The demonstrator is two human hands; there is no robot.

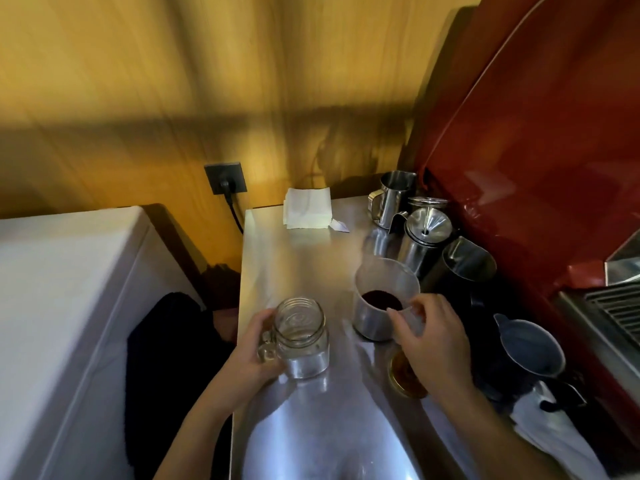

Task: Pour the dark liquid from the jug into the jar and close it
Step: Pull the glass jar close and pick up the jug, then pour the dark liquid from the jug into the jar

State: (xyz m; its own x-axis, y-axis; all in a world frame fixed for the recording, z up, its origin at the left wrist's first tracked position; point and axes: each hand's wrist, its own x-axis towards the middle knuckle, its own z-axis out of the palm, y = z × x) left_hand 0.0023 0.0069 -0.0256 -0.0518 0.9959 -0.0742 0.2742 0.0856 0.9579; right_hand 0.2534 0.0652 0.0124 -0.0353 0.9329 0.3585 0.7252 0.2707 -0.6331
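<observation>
Both hands on vessels, steel counter; jar empty, jug upright.

We take the clear glass mason jar [300,336] with threaded neck and side handle as landmark: it stands open and empty on the brushed stainless-steel counter [304,251]. Our left hand [251,355] wraps its fingers around the jar's handle side, closed on the glass. Just right of the jar stands the translucent plastic jug [382,299], upright, with dark liquid [382,300] pooled low inside. Our right hand [433,337] pinches the jug's near handle between thumb and fingers. Below that hand, right of the jar, a gold-coloured round metal lid [403,381] lies flat on the counter, partly hidden. Beyond the jug, further right of the jar, we note a cluster of polished steel pitchers [415,216]. Far behind the jar lies a folded white cloth [306,207].
</observation>
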